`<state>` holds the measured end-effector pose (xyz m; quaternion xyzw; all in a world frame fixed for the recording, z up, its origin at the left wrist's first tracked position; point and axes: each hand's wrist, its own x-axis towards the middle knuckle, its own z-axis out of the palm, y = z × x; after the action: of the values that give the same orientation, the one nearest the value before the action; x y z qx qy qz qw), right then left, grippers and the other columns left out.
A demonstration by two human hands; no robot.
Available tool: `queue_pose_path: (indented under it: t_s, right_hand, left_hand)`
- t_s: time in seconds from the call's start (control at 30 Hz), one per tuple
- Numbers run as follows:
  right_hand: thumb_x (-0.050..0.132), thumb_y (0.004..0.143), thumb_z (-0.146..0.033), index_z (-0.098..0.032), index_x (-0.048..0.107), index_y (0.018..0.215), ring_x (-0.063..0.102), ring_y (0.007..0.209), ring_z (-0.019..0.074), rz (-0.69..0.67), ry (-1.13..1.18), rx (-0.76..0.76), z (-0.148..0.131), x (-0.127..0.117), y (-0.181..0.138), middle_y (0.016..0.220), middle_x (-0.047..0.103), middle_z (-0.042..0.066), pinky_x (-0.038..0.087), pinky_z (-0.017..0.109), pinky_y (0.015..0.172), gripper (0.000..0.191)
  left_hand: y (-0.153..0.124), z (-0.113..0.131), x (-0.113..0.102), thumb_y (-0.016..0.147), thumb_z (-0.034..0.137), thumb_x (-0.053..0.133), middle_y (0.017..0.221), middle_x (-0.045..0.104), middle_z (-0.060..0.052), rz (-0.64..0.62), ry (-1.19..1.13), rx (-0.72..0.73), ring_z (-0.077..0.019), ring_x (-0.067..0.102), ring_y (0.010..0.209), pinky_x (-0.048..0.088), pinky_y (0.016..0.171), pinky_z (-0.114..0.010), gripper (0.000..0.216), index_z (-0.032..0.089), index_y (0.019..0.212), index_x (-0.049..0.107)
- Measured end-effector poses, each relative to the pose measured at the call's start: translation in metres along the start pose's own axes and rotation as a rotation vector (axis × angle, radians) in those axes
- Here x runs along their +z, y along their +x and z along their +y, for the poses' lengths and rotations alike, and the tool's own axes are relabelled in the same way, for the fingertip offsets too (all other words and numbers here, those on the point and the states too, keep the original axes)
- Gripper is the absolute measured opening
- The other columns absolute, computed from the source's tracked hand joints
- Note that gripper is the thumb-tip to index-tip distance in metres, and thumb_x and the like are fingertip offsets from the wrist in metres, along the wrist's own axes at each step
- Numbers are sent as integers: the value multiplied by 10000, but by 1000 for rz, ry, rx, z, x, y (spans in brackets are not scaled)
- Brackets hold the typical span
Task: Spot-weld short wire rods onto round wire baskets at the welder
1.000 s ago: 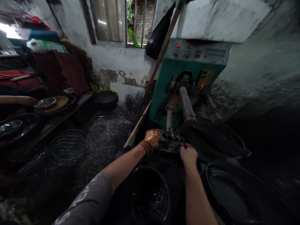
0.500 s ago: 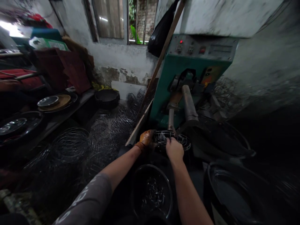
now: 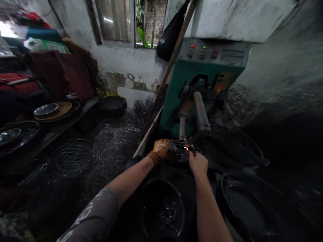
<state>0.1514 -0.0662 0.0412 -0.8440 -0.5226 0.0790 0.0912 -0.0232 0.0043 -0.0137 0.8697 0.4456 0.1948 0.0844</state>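
Fresh orange sparks [image 3: 187, 148] suggest welding; orange-gloved left hand [image 3: 161, 149] grips round metal-wire rack [image 3: 181, 155]; bare right hand [image 3: 199, 163] pinches, contents hidden.

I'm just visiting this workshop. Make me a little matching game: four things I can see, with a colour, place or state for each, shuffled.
Things:
1. Left hand
2. Machine
3. Bag
4. Bowl

Descriptions:
A. Low in the view, with shiny bits inside
B. Black, beside the window
C. Gloved in orange
D. Green front, small lights lit

Pairs: 1-C, 2-D, 3-B, 4-A
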Motion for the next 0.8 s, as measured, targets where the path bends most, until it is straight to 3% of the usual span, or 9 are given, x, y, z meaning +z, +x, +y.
queue_pose_path:
  t_s: [0.33, 0.57, 0.7, 0.8]
  right_hand:
    - [466, 1002, -312, -85, 767, 1069, 707, 942, 279, 39, 70, -8, 23, 13, 13, 968, 763, 186, 464, 314, 786, 383]
    - [507, 935, -300, -98, 783, 973, 691, 957, 290, 122, 218, 44, 38, 27, 25, 968, 769, 177, 478, 325, 795, 345]
    - [502, 916, -305, -90, 785, 944, 682, 939, 298, 133, 256, 33, 40, 29, 28, 953, 768, 183, 482, 330, 773, 356]
    - [502, 941, -326, -69, 781, 970, 689, 898, 306, 86, 188, 27, 44, 21, 21, 924, 762, 199, 478, 343, 759, 380]
  left_hand:
    - [2, 13, -18, 785, 627, 684, 1219, 678, -106, -39, 85, 29, -318, 653, 1077, 532, 905, -436, 762, 185, 1391, 550]
    - [15, 25, -24, 821, 490, 663, 1153, 679, -97, -80, 124, 64, -317, 659, 1017, 530, 834, -437, 598, 193, 1330, 563]
    - [17, 29, -28, 846, 527, 641, 1187, 673, -113, -100, 110, 78, -330, 653, 1048, 531, 870, -462, 632, 185, 1370, 553]
    - [5, 21, -25, 845, 562, 653, 1318, 637, -123, -24, 28, 92, -324, 613, 1181, 501, 1006, -473, 768, 170, 1480, 474]
